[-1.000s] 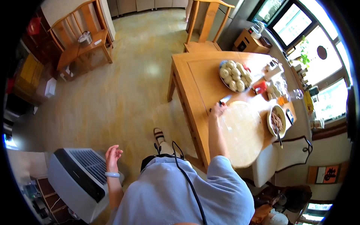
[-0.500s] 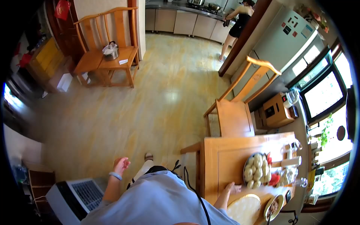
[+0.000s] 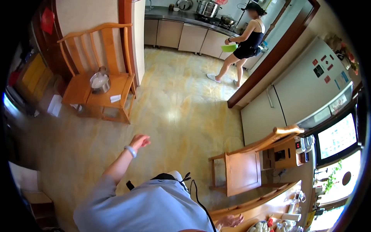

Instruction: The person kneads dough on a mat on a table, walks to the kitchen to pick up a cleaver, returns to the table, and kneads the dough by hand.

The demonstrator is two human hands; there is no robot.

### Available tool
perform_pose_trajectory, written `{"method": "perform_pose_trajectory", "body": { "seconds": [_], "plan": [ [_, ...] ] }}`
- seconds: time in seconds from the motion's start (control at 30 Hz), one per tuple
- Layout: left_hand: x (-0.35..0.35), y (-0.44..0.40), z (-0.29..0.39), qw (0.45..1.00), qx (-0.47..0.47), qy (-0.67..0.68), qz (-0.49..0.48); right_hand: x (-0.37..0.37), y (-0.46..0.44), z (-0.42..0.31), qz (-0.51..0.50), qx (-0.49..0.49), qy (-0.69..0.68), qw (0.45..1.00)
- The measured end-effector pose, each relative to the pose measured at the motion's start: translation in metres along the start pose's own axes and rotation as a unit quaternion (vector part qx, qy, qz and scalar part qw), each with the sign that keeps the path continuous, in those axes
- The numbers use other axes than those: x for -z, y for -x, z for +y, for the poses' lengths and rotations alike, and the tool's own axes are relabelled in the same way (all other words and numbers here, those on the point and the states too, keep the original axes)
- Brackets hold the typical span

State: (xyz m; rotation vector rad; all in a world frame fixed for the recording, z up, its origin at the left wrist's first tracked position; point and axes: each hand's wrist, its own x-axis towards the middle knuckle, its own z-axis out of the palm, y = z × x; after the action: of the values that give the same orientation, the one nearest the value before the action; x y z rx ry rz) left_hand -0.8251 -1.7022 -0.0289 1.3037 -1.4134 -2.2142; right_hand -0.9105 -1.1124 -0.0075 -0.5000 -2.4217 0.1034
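My left hand [image 3: 140, 141], with a pale bangle on its wrist, is held out over the bare floor, away from any object. Its fingers are loosely extended and nothing shows in them. At the bottom of the view, my right hand [image 3: 232, 220] is beside the wooden table [image 3: 266, 207], fingers stretched and empty. Whether it touches the tabletop I cannot tell. Just right of it, a plate of pale, round dough-like pieces [image 3: 259, 227] is cut off by the frame edge. A white cylinder [image 3: 291, 217] lies farther along the table.
A wooden chair [image 3: 242, 174] stands beside the table, near the fridge [image 3: 297, 89]. At left, a steel pot [image 3: 100, 83] sits on a wooden double seat [image 3: 116, 91]. In the kitchen another person [image 3: 251, 38] holds a green item [image 3: 229, 48] near the counter [image 3: 174, 14].
My view has moved forward and turned, so the table slid toward the bottom edge. My left hand is farther forward. The other person has turned and now carries something green.
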Motion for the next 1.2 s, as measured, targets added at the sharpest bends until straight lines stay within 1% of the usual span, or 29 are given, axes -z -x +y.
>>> {"method": "perform_pose_trajectory", "body": {
  "seconds": [0.07, 0.1, 0.13, 0.17, 0.2, 0.23, 0.27, 0.3, 0.33, 0.4, 0.47, 0.5, 0.57, 0.6, 0.63, 0.7, 0.73, 0.77, 0.83, 0.9, 1.0, 1.07, 1.13, 1.17, 1.2],
  "plan": [
    [-0.030, -0.056, 0.057, 0.999, -0.009, -0.009, -0.044, -0.031, -0.007, -0.070, -0.026, 0.032, -0.037, 0.998],
    [-0.041, -0.084, 0.080, 0.998, -0.021, -0.013, -0.054, -0.049, -0.016, -0.113, -0.037, 0.036, -0.090, 0.995],
    [-0.052, -0.110, 0.097, 0.997, -0.032, -0.013, -0.062, -0.072, -0.024, -0.154, -0.040, 0.042, -0.102, 0.993],
    [-0.058, -0.134, 0.110, 0.997, -0.038, -0.013, -0.067, -0.114, -0.029, -0.184, -0.057, 0.048, -0.167, 0.983],
    [-0.059, -0.153, 0.121, 0.998, -0.022, -0.003, -0.057, -0.145, -0.039, -0.222, -0.075, 0.053, -0.229, 0.969],
    [-0.057, -0.177, 0.128, 0.999, -0.013, 0.007, -0.048, -0.179, -0.047, -0.263, -0.155, 0.003, -0.292, 0.944],
    [-0.047, -0.200, 0.131, 0.999, 0.001, 0.015, -0.037, -0.200, -0.054, -0.316, -0.238, -0.048, -0.347, 0.906],
    [-0.028, -0.228, 0.126, 0.998, 0.023, 0.048, -0.032, -0.209, -0.065, -0.377, -0.236, 0.045, -0.352, 0.905],
    [-0.014, -0.233, 0.136, 0.997, 0.039, 0.064, 0.006, -0.218, -0.075, -0.438, -0.231, 0.140, -0.355, 0.895],
    [0.016, -0.246, 0.150, 0.991, 0.055, 0.100, 0.074, -0.258, -0.087, -0.555, -0.343, 0.171, -0.443, 0.810],
    [0.060, -0.270, 0.144, 0.981, 0.060, 0.139, 0.118, -0.273, -0.093, -0.662, -0.383, 0.235, -0.514, 0.731],
    [0.084, -0.289, 0.141, 0.976, 0.066, 0.160, 0.133, -0.257, -0.100, -0.719, -0.352, 0.351, -0.470, 0.729],
    [0.133, -0.344, 0.128, 0.972, 0.072, 0.181, 0.134, -0.254, -0.114, -0.816, -0.337, 0.430, -0.484, 0.683],
    [0.141, -0.356, 0.139, 0.969, 0.083, 0.186, 0.136, -0.257, -0.111, -0.841, -0.337, 0.463, -0.486, 0.660],
    [0.139, -0.378, 0.153, 0.949, 0.083, 0.218, 0.214, -0.262, -0.103, -0.857, -0.340, 0.445, -0.487, 0.670],
    [0.137, -0.443, 0.183, 0.949, 0.085, 0.231, 0.196, -0.284, -0.102, -0.901, -0.320, 0.423, -0.499, 0.685],
    [0.130, -0.476, 0.195, 0.948, 0.090, 0.242, 0.185, -0.296, -0.104, -0.912, -0.331, 0.420, -0.486, 0.691],
    [0.118, -0.508, 0.211, 0.960, 0.072, 0.220, 0.157, -0.307, -0.103, -0.914, -0.342, 0.416, -0.474, 0.697],
    [0.082, -0.565, 0.267, 0.970, 0.096, 0.195, 0.106, -0.324, -0.110, -0.918, -0.370, 0.402, -0.435, 0.715],
    [0.024, -0.590, 0.354, 0.987, 0.056, 0.126, 0.082, -0.341, -0.123, -0.917, -0.395, 0.379, -0.388, 0.741],
    [-0.019, -0.654, 0.417, 0.997, 0.017, 0.073, 0.029, -0.386, -0.150, -0.931, -0.366, 0.356, -0.341, 0.790],
    [-0.039, -0.699, 0.438, 0.996, 0.016, 0.080, 0.039, -0.433, -0.173, -0.953, -0.370, 0.340, -0.333, 0.798],
    [-0.041, -0.740, 0.447, 0.993, 0.025, 0.098, 0.053, -0.483, -0.196, -0.985, -0.371, 0.337, -0.325, 0.802],
    [-0.035, -0.762, 0.434, 0.991, 0.018, 0.127, 0.047, -0.504, -0.207, -1.003, -0.380, 0.341, -0.313, 0.801],
    [-0.030, -0.776, 0.427, 0.986, 0.041, 0.148, 0.062, -0.526, -0.221, -1.031, -0.388, 0.347, -0.303, 0.798]
  ]
}}
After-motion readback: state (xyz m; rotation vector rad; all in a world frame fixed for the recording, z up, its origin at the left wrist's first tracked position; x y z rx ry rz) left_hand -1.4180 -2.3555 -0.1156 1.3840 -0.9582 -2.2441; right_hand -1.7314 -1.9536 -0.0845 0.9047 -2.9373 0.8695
